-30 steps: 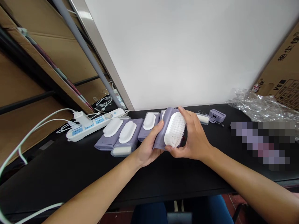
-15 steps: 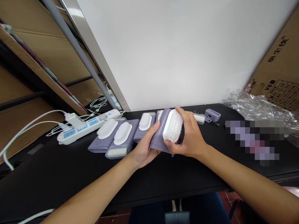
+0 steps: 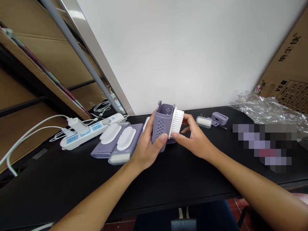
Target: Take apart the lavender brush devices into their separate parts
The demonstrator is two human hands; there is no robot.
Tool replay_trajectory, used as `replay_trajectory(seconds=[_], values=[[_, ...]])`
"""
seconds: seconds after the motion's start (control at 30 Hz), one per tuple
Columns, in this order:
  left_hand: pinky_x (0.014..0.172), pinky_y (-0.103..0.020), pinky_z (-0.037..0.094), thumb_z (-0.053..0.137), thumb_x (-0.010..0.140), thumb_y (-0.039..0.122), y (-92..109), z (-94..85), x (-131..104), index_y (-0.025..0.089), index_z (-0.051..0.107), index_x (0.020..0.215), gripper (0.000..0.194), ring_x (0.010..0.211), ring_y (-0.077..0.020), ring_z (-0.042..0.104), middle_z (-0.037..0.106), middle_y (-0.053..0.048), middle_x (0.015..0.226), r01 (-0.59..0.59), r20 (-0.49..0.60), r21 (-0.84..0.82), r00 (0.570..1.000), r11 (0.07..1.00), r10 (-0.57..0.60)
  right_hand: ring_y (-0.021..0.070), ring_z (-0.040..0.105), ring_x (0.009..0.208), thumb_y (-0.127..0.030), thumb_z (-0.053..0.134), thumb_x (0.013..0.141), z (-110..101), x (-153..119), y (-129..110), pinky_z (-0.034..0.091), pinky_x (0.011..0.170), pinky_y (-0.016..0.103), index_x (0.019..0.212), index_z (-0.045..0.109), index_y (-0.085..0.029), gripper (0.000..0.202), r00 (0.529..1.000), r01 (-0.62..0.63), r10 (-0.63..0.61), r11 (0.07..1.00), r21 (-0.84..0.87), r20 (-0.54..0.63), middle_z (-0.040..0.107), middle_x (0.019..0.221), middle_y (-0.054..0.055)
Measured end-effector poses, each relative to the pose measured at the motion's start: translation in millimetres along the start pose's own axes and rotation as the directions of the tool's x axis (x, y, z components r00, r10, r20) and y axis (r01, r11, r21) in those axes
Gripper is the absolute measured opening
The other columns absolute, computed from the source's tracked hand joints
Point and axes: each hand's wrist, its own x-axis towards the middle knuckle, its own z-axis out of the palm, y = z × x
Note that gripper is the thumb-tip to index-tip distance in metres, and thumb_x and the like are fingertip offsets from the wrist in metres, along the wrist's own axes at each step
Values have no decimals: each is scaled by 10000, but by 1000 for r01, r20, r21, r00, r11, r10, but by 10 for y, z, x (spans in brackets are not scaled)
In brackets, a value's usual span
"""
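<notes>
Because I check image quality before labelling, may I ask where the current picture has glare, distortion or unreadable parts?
Head view: glints on the clear plastic, a bright highlight high on the metal strip; head view: coarse pixel blocks obscure the right part of the black table; head view: purple holder and white brush look fairly sharp, holes and bristles readable.

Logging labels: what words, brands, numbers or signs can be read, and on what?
"V6": cardboard box, right.
"®": same box, beside large Chinese characters I can't read reliably.
Grid print under "V6": too small.
Power strip: nothing readable.
Purple holder, white brush: none visible.
</notes>
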Motion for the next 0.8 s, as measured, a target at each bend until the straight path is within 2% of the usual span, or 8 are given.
replay_trajectory(seconds=[0.17,0.27,0.4,0.57,0.63,0.7,0.77,0.8], values=[[1146,-523,525,622,980,675,-49,-66,-18,349,336,1683,827,1411,-361,600,557,-112,1623,-84,95,178,993,980,68,254,632,1112,-400,730,906,-67,-2,-52,507,913,416,1241,545,-248,412,992,-5,-10,993,117,126,657,1195,73],[1183,-565,486,629,972,679,-51,-77,-16,361,327,1686,838,1438,-380,576,541,-113,1637,-129,114,245,988,961,103,232,618,1030,-381,739,889,-89,-2,-70,491,883,397,1184,539,-249,380,992,29,-44,992,125,120,652,1127,50],[1158,-565,507,627,965,694,-48,-83,-14,356,330,1687,850,1410,-383,601,571,-117,1605,-148,126,280,985,949,116,230,606,991,-352,746,841,-71,-3,-63,489,894,406,1154,544,-250,386,995,60,-68,993,97,74,649,1067,35],[1216,-558,459,627,980,663,-73,-98,-4,336,335,1686,831,1480,-378,545,525,-113,1655,-155,100,273,986,949,133,235,649,988,-442,719,883,-9,5,-4,520,891,405,1166,571,-246,374,997,-50,31,962,267,75,686,1092,46],[1236,-559,438,640,982,643,-96,-100,6,323,343,1684,827,1492,-374,533,534,-115,1648,-136,70,277,990,951,121,227,668,976,-478,709,901,-28,41,20,527,891,395,1147,576,-245,364,998,-53,42,951,306,40,711,1096,50],[1245,-555,429,631,989,639,-125,-96,16,306,364,1675,808,1496,-368,528,544,-120,1636,-99,27,263,995,960,95,223,682,971,-508,706,900,-120,108,43,529,879,381,1143,566,-248,383,999,-10,24,955,296,-43,731,1095,53],[1246,-551,430,613,995,648,-151,-85,20,288,398,1656,783,1492,-364,529,545,-126,1631,-57,-16,235,998,970,62,223,685,954,-529,702,890,-304,196,70,523,842,368,1167,558,-252,417,986,32,1,980,196,-164,738,1078,48],[1244,-548,433,606,996,654,-160,-79,20,284,413,1647,773,1484,-361,536,549,-126,1626,-37,-34,222,998,974,45,223,676,930,-526,691,891,-428,240,86,513,815,363,1182,567,-252,419,973,30,-9,995,91,-229,736,1048,41]])
